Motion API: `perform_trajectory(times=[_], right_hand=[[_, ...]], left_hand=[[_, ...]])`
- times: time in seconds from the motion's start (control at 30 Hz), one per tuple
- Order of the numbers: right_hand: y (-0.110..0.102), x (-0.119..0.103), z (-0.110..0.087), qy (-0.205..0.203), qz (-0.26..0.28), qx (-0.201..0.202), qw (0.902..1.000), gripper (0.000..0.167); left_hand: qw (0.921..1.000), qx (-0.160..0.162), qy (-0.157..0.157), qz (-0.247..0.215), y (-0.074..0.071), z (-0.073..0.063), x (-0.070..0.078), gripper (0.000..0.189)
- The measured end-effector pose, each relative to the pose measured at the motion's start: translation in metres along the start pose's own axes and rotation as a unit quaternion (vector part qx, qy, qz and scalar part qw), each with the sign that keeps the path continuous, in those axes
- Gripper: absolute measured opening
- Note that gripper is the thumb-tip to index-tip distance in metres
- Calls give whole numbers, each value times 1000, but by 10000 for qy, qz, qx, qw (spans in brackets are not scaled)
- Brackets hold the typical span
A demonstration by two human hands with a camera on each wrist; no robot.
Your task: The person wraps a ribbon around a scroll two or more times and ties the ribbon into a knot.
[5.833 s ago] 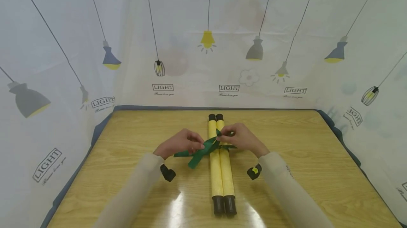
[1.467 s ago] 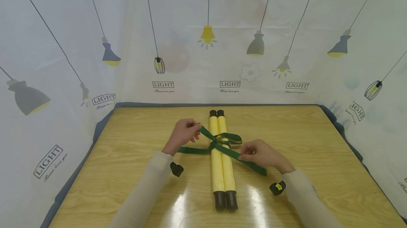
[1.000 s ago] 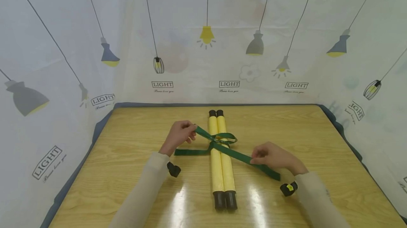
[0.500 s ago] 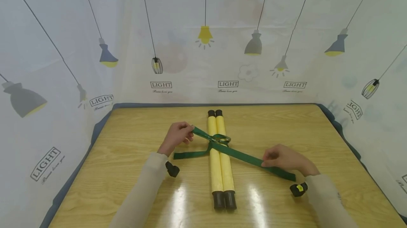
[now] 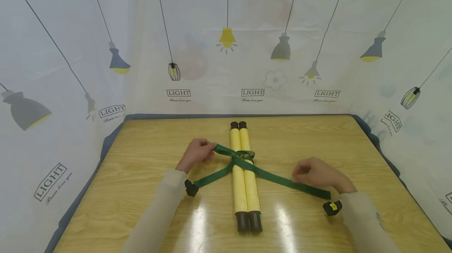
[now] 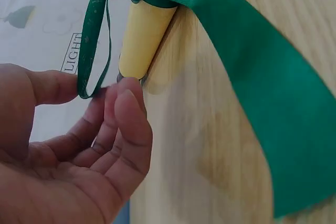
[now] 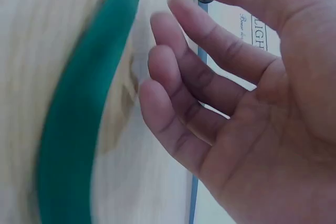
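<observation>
Two yellow rods [image 5: 240, 190] with dark end caps lie side by side on the table. A green ribbon [image 5: 272, 176] is wrapped round both near their far half, with a knot and a small loop on top. My left hand [image 5: 196, 154] pinches the end of another ribbon loop [image 6: 93, 40] left of the rods, between thumb and fingers. My right hand [image 5: 316, 172] is beside the ribbon's right tail, its fingers loosely bent. In the right wrist view that tail [image 7: 79, 124] lies apart from the fingers, and the hand holds nothing. A left tail [image 5: 215, 176] slants toward my left wrist.
The wooden table [image 5: 148, 213] has a blue-edged border at its far side. White sheets [image 5: 212, 6] printed with hanging lamps stand round the back and sides. Dark wrist cameras [image 5: 191, 187] sit under both sleeves.
My right hand has drawn the right tail out to the right, then let go of it. The loop over the rods has shrunk. The left tail has swung nearer to me.
</observation>
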State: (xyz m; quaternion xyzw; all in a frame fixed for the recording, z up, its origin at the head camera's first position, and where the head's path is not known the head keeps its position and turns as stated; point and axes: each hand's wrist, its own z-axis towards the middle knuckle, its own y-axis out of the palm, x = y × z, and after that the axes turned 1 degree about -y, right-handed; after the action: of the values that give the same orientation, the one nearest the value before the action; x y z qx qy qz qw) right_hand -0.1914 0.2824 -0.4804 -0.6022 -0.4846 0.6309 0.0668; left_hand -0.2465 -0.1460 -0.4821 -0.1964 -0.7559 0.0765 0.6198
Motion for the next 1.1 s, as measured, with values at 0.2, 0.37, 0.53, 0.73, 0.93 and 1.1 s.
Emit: perform_trajectory(times=[0.2, 0.37, 0.53, 0.73, 0.93, 1.1], right_hand=[[-2, -10, 14, 132, -79, 313, 9994, 14], [-4, -25, 28, -33, -175, 513, 9985, 14], [-5, -41, 41, -162, -311, 635, 9974, 14], [0, -59, 58, -393, -321, 774, 9957, 12], [13, -74, 78, -650, -347, 1216, 9898, 16], [25, -82, 96, -753, -388, 1402, 9865, 24]], left_hand=[[9955, 503, 397, 695, -2, -6, 11, 30], [9791, 1008, 1420, 1048, 1, -14, 27, 22], [9624, 848, 2376, 1009, 16, -25, 46, 10], [9486, -194, 2879, 1296, 41, -30, 54, 9], [9383, -855, 2791, 1855, 53, -25, 49, 15], [9328, -1169, 2552, 2259, 55, -19, 45, 19]])
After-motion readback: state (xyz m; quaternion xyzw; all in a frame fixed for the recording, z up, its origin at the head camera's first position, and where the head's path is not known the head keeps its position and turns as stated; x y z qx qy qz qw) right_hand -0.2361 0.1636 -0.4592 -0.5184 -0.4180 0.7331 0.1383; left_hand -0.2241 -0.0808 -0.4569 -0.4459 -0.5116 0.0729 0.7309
